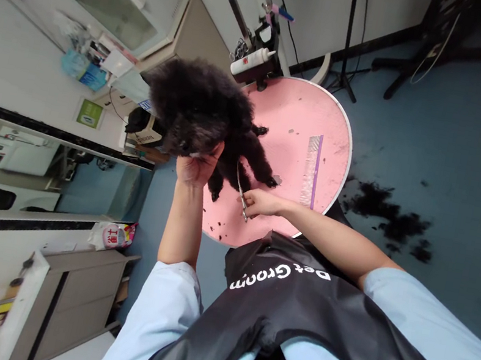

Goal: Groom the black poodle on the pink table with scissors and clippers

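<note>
A fluffy black dog (203, 99) stands on a round pink grooming table (301, 101), its head toward the left side of the view. Under its chin, my left hand (198, 168) is closed around the jaw, with part of the fingers hidden by fur. My right hand (258, 204) grips a pair of grooming scissors (241, 185) by the handles. The blades point up to the dog's chest and front legs and lie close to the fur. A metal comb (310, 170) with a purple spine rests on the table, right of the dog.
A white bottle (252, 61) and more scissors (240, 49) sit in a holder on the table's post. Cut black hair (392, 216) lies on the blue floor at right. Cabinets (80, 294) and a mirror (37, 169) line the left. A black stand (349, 38) is behind.
</note>
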A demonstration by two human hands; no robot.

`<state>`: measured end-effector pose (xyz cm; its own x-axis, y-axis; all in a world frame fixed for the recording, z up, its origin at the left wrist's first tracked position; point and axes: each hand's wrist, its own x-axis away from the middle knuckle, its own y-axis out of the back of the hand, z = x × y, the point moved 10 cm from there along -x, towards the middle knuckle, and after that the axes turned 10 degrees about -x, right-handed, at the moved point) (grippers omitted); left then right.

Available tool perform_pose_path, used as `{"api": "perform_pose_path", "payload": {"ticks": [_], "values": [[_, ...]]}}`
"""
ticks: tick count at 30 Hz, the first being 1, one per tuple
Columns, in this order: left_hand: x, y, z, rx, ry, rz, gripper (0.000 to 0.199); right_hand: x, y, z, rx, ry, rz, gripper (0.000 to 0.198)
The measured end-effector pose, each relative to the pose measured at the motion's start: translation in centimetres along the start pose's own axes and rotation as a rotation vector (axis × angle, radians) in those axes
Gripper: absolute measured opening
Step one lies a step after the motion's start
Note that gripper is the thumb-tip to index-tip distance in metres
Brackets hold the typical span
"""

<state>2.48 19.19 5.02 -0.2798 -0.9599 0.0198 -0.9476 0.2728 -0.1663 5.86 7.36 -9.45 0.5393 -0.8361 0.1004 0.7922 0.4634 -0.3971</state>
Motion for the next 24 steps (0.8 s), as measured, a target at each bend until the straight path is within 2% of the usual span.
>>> {"api": "perform_pose_path", "payload": {"ticks": [6,11,14,17,20,22,24], "values": [[0.4,-0.5,0.0,-0.006,0.024,-0.005,0.012,0.3,1.8,-0.8,0.059,-0.068,-0.023,0.024],[0.7,-0.1,0.1,-0.094,0.055,-0.057,0.015,0.5,2.8,-0.8,0.088,-0.11,0.046,0.035],[0.4,-0.1,0.0,-0.077,0.081,-0.059,0.013,0.9,3.3,-1.6,0.096,-0.147,0.08,0.039],[0.5,-0.8,0.3,0.032,0.113,-0.045,0.006,2.3,2.8,-2.8,0.07,-0.178,0.137,0.049],[1.8,-2.2,1.4,0.179,0.16,-0.101,0.016,4.9,1.0,-3.7,-0.005,-0.297,0.311,0.068],[3.0,-4.0,2.0,0.347,0.17,-0.147,0.019,6.4,0.3,-3.2,-0.034,-0.388,0.412,0.076],[4.0,-6.3,2.3,0.563,0.186,-0.168,0.014,6.8,0.5,-1.6,-0.009,-0.453,0.459,0.078]]}}
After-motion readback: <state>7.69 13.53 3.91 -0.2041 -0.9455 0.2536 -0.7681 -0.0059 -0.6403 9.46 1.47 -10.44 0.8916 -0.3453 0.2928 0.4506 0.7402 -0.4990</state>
